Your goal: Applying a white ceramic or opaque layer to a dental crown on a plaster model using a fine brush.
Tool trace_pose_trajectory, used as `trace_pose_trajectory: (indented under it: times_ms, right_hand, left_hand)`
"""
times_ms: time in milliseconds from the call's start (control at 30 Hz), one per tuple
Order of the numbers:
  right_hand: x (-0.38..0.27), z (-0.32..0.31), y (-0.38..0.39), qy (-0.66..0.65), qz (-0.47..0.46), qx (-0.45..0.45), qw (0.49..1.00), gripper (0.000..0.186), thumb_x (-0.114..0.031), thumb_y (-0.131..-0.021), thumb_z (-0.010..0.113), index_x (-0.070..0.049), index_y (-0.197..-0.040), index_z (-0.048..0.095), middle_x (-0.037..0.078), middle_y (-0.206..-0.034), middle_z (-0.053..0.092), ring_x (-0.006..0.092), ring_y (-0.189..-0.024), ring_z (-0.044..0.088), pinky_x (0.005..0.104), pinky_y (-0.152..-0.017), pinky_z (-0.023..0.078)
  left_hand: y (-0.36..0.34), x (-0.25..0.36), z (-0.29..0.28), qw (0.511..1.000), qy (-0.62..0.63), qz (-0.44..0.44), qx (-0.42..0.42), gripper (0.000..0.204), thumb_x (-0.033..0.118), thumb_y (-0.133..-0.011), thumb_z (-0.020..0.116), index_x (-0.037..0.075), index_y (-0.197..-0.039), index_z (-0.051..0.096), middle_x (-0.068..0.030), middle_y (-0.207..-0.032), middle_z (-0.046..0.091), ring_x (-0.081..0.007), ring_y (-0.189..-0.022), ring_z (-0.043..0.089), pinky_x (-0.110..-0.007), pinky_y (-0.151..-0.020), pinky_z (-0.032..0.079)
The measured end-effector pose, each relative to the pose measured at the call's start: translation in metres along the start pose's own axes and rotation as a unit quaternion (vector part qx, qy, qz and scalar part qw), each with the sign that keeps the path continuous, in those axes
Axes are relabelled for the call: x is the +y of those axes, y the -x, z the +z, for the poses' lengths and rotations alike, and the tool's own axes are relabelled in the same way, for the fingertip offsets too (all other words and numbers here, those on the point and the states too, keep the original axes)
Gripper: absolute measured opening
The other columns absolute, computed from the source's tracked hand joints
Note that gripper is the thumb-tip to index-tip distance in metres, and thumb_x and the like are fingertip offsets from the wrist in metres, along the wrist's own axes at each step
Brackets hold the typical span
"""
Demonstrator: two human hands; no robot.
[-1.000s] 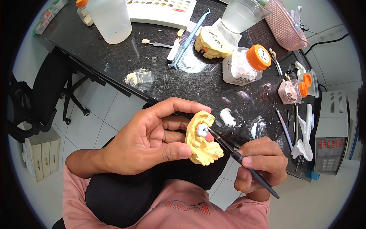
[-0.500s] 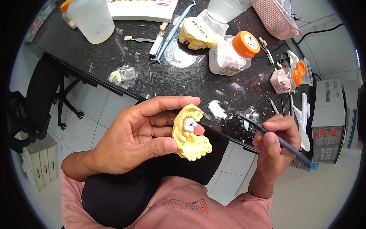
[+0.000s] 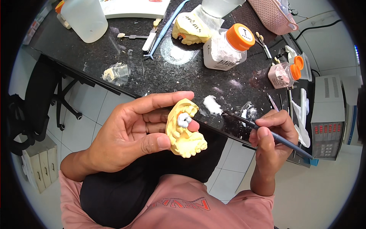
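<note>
My left hand [image 3: 126, 133] holds a yellow plaster dental model [image 3: 187, 144] between thumb and fingers, tilted up above the table's near edge. On the model sits a small grey-white tooth crown [image 3: 184, 120], with a bit of orange beside it. My right hand [image 3: 275, 131] grips a slim dark-handled brush [image 3: 289, 143] like a pen. Its tip points left, at the right edge of a white paste-like heap [image 3: 212, 105] on the tabletop; whether they touch, I cannot tell. Right of the heap lies a clear, crumpled-looking patch with white residue [image 3: 249, 112].
On the black speckled table [image 3: 160, 78] stand an orange-capped powder jar [image 3: 225, 51], a second plaster model [image 3: 190, 30], a smaller pink powder jar [image 3: 280, 76] and a cloudy bottle [image 3: 84, 21]. A blue double-ended tool [image 3: 166, 28] lies behind. A grey machine [image 3: 327, 118] is at right.
The brush tip has moved left and down, to the edge of the white heap. The view has shifted slightly; my left hand keeps its hold on the plaster model.
</note>
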State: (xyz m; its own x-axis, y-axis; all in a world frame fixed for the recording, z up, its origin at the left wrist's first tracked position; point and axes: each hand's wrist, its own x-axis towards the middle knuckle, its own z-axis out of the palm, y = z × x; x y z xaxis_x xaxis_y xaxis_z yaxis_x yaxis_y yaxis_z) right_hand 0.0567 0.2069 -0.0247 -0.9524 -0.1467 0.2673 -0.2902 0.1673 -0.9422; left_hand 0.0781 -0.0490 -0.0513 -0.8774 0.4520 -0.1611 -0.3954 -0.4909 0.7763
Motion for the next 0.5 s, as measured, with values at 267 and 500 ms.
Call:
trace_pose_trajectory:
  times_ms: [267, 500]
  right_hand:
    - [-0.0021, -0.0001, 0.0000, 0.007, 0.020, 0.002, 1.000, 0.007, 0.004, -0.078, 0.058, 0.007, -0.084, 0.059, 0.008, -0.069, 0.057, 0.0084, -0.054, 0.055, 0.0189, -0.049, 0.044]
    - [-0.0001, 0.0004, -0.0001, 0.002, 0.018, -0.007, 1.000, 0.008, 0.004, -0.078, 0.059, 0.007, -0.085, 0.059, 0.009, -0.069, 0.057, 0.0086, -0.054, 0.055, 0.0186, -0.049, 0.044]
  left_hand:
    - [-0.0010, 0.0010, 0.0002, 1.000, 0.002, 0.002, -0.001, 0.074, 0.020, -0.083, 0.070, -0.005, -0.139, 0.029, -0.0225, -0.114, 0.060, -0.0260, -0.109, 0.060, -0.037, -0.095, 0.048]
    - [-0.0014, 0.0020, -0.0004, 1.000, -0.002, -0.001, 0.003, 0.074, 0.019, -0.083, 0.071, -0.004, -0.140, 0.029, -0.0223, -0.114, 0.060, -0.0254, -0.109, 0.060, -0.036, -0.095, 0.048]
